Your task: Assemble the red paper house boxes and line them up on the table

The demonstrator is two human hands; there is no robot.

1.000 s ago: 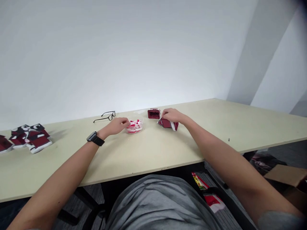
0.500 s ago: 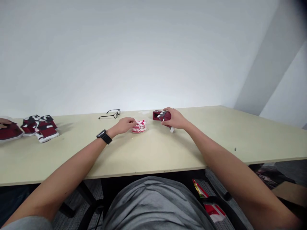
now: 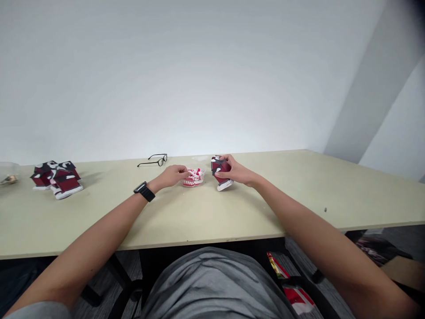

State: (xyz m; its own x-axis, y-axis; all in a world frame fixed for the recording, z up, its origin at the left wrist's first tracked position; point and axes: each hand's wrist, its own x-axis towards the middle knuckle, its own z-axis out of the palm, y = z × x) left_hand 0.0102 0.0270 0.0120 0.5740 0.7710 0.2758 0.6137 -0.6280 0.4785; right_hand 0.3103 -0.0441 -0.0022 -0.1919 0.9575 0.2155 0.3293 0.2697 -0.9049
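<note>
At the far left edge of the frame something small (image 3: 9,179) lay on the table (image 3: 206,212), too blurred to identify. Just right of it, at middle left, sat a cluster of folded dark red cartons (image 3: 57,178) with white and black trim, apparently finished pieces set aside. Nearer the centre, a pair of black glasses (image 3: 153,160) rested near the wall edge of the table.

Left of centre, the left hand (image 3: 171,176), with a dark watch (image 3: 144,191) on its wrist, reached forward, its fingers curled loosely and its fingertips touching a small red and white toy (image 3: 193,177) on the table; whether it was pinched or merely touched could not be told. Just right of that, at the centre of the frame, the right hand (image 3: 236,173) was closed around a dark red carton (image 3: 220,170), thumb on top and fingers wrapped behind, tilting it with its white lower edge against the table.

Judging from this, the work was partway along: several cartons were done at the left, while this one was in hand and the toy lay outside it. At lower right, below the table edge, red and white packaging (image 3: 292,288) lay on the floor.
</note>
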